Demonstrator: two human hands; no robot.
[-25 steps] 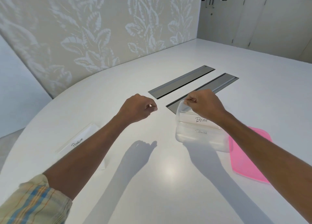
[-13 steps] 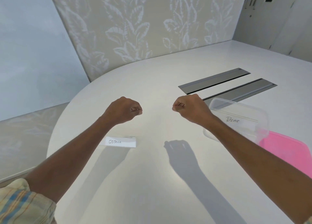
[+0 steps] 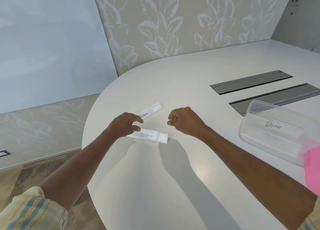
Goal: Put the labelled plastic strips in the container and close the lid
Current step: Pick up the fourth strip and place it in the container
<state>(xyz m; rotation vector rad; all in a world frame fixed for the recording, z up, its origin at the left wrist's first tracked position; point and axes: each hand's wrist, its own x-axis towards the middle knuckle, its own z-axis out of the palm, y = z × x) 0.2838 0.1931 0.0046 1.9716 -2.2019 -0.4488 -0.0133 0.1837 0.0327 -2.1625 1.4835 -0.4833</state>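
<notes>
Two clear plastic strips lie on the white table (image 3: 173, 186). One is labelled OSTRICH (image 3: 152, 136), the other PENGUIN (image 3: 150, 111), farther back. My left hand (image 3: 125, 125) hovers over the left ends of both strips with its fingers spread apart, holding nothing. My right hand (image 3: 183, 120) is curled into a loose fist to the right of the strips, with nothing in it. The clear container (image 3: 270, 143) stands at the right with a strip labelled BEAR (image 3: 273, 125) inside it and another strip beneath. The pink lid (image 3: 312, 169) lies beside the container at the right edge.
Two grey recessed cable trays (image 3: 251, 82) are set in the table behind the container. The rounded table edge runs close to the left of the strips, with floor below. A leaf-patterned wall panel stands behind the table.
The view has swung left, bringing both loose strips into sight. My left hand has opened from a fist over the strips. My right hand left the container earlier and stays curled.
</notes>
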